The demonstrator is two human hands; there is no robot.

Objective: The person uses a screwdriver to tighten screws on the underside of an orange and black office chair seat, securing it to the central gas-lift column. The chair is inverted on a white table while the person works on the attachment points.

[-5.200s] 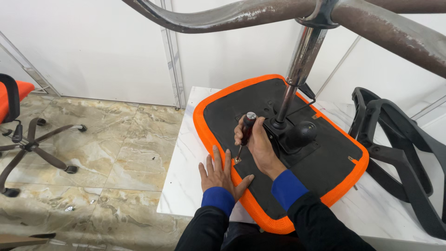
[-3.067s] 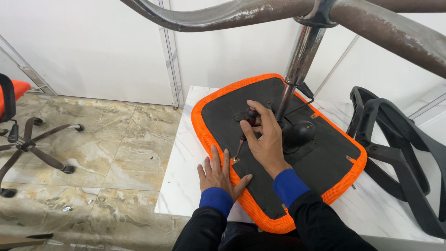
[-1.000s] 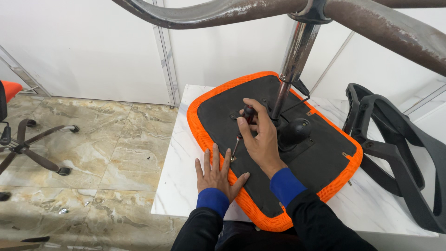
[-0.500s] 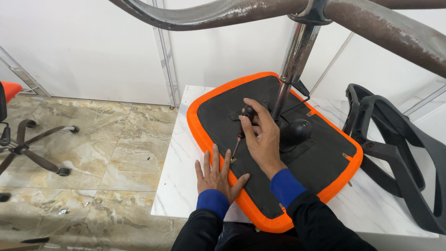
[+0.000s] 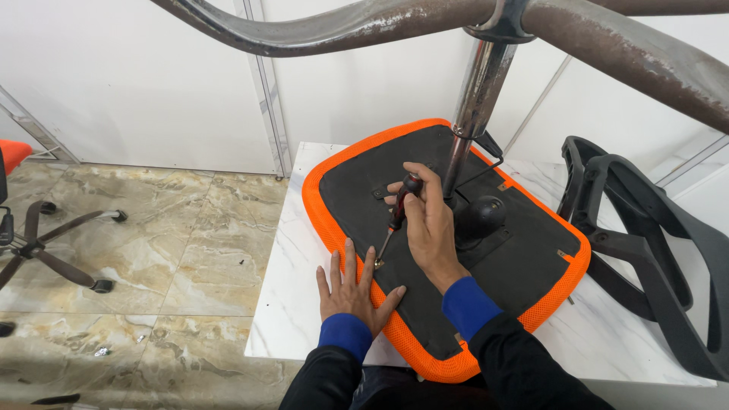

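Head view. Fingers [image 5: 416, 190] of the right hand [image 5: 429, 224] curled tight round the handle of a screwdriver [image 5: 396, 215], red and black grip at the top, thin shaft slanting down and to the left. Tip rests on the black underside of the chair seat [image 5: 425, 296], close to its orange mesh edge, just beyond the fingertips of the left hand [image 5: 353, 287]. Left hand flat, fingers spread wide, nothing gripped; palm presses on the orange rim and the marble-look tabletop [image 5: 292, 266] beside it.

Seat lies upside down on the table, black panel up, orange mesh border all round. Near edge of the seat hangs over the table edge toward the person.

In the way: the chrome gas-lift column [image 5: 474, 99] rises from the seat mechanism just right of the right hand, nearly touching the knuckles. On top of it, the worn metal legs of the chair base [image 5: 364, 26] sweep across the whole upper frame, between camera and wall. A black knob [image 5: 480, 216] on the mechanism plate sits just right of the wrist. A thin black lever juts out behind the column.

Around: black plastic armrest frame [image 5: 645, 250] lies on the table to the right, apart from the seat. White partition panels [image 5: 137, 76] behind. Beige marble-pattern floor [image 5: 152, 250] to the left. A second five-star base with castors [image 5: 53, 247] stands on the floor at far left; orange piece at the frame edge above it, too cropped to name.
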